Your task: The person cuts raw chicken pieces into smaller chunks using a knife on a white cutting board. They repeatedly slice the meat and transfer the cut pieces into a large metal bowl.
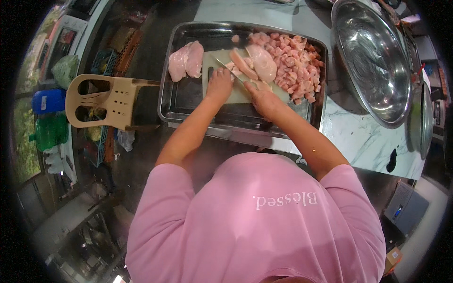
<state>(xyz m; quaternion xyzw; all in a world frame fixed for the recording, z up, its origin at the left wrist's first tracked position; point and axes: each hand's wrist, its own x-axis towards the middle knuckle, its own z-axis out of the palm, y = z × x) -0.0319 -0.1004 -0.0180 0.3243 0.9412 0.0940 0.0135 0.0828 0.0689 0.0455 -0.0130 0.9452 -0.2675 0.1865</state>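
My right hand (265,101) is closed around the handle of a knife (230,70), its blade slanting up and left over a pale cutting board (243,95). Beside the blade my left hand (220,85) has its fingers bent and together at the board; whatever lies under them is hidden. Strips of raw chicken (244,63) lie just right of the blade, against a whole chicken breast (262,62). Diced chicken (295,66) is heaped at the right of the metal tray (184,106) holding the board. Two larger chicken breasts (186,61) rest at the tray's left.
The tray sits on a white marbled table (368,148). A large oval metal basin (373,61) stands at the right, a small black object (391,160) near the table's front edge. Left of the table is a beige plastic chair (96,101), with crates (101,61) behind it.
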